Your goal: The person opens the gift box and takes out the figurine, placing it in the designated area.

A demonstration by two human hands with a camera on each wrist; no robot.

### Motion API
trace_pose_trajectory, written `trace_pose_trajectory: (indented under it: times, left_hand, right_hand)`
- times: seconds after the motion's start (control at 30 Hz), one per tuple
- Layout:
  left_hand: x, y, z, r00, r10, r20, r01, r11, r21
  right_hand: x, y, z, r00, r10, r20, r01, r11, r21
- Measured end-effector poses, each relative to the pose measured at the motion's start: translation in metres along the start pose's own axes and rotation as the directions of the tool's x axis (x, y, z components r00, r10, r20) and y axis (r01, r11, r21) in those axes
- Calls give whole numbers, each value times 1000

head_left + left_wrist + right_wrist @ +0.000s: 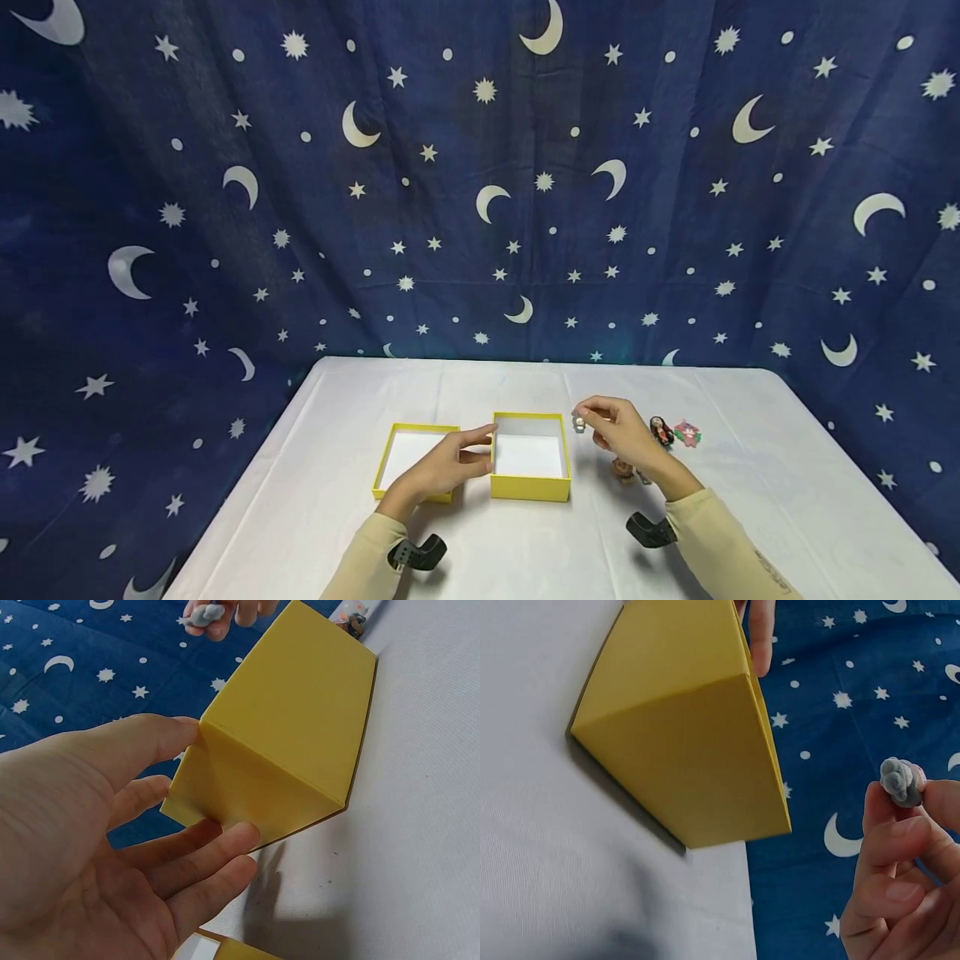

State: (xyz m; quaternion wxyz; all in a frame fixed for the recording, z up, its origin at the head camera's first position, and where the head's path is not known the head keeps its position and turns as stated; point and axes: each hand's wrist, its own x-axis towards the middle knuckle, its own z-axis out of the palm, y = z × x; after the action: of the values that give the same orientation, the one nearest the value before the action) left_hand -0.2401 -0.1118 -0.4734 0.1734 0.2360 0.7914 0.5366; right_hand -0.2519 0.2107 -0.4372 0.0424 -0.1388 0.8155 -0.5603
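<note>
Between the thumb and index fingertip of my right hand [618, 432] is a small grey and white figurine [902, 781], held up just right of an open yellow box [530, 488]. The box has a white inside and stands upright on the table. My left hand [448, 462] is at the box's left wall, its thumb at a top corner and other fingertips against the side, as the left wrist view shows. Behind that hand lies a shallow yellow lid [405, 454], white inside up, partly covered by the wrist.
Right of the box, a dark-haired figurine [661, 431] and a pink and green figurine [687, 433] lie together. A brown figurine [622, 471] sits nearer, partly under the right forearm. A white cloth covers the table [300, 533]; a blue star-patterned curtain [450, 208] hangs behind.
</note>
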Motion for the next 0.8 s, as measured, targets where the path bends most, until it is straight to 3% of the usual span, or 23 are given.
trace_pose_trajectory:
  times: [0.2,0.43,0.8]
  left_hand:
    - [1,-2,0,1000,0,10,0,1000,13]
    - [0,-1,0,1000,8,2,-8,1000,16]
    - [0,1,2,1000,22,9,-23,1000,7]
  right_hand:
    - [-14,5,-14,999,-15,-34,14,1000,-23]
    - [-27,15,-32,992,-93,-86,89,995,-50]
    - [-45,22,-60,989,-70,-128,58,994,-98]
